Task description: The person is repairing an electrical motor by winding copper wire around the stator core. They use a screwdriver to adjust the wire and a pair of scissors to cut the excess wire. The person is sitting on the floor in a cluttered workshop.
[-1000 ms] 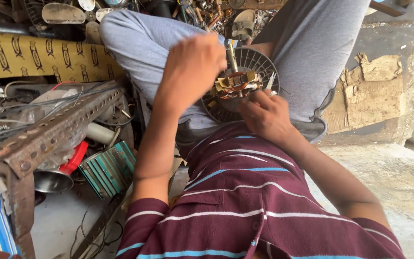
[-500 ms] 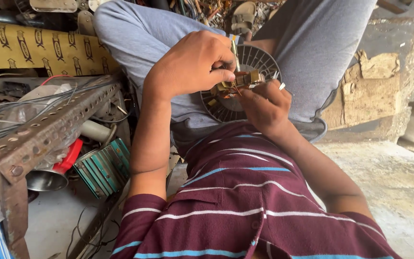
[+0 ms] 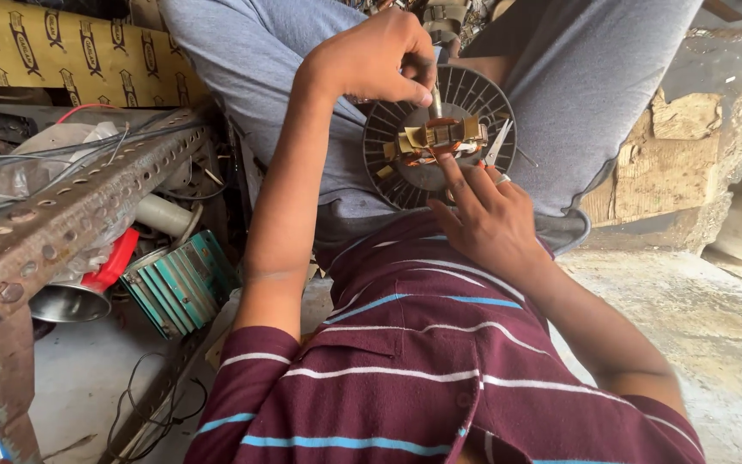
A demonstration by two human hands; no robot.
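A round dark finned motor housing (image 3: 388,137) rests on my lap between my grey trouser legs. On its middle sits a small stator (image 3: 440,137) with copper windings and tan insulation. My left hand (image 3: 375,56) is closed around a thin metal rod (image 3: 434,101) that stands upright at the stator's top. My right hand (image 3: 487,219) reaches in from below, its fingertips touching the stator's lower edge. A pair of small pointed metal blades (image 3: 498,142) sticks up beside my right fingers; whether the hand grips them is unclear.
A rusty perforated angle-iron frame (image 3: 70,215) runs along the left with wires over it. Under it lie a green finned motor part (image 3: 178,283), a red piece and a steel bowl (image 3: 66,302). Broken concrete (image 3: 689,180) lies to the right.
My left hand has shifted slightly, keeping its grip on the rod over the stator. My right hand moved in closer under the stator. The view has tilted a little.
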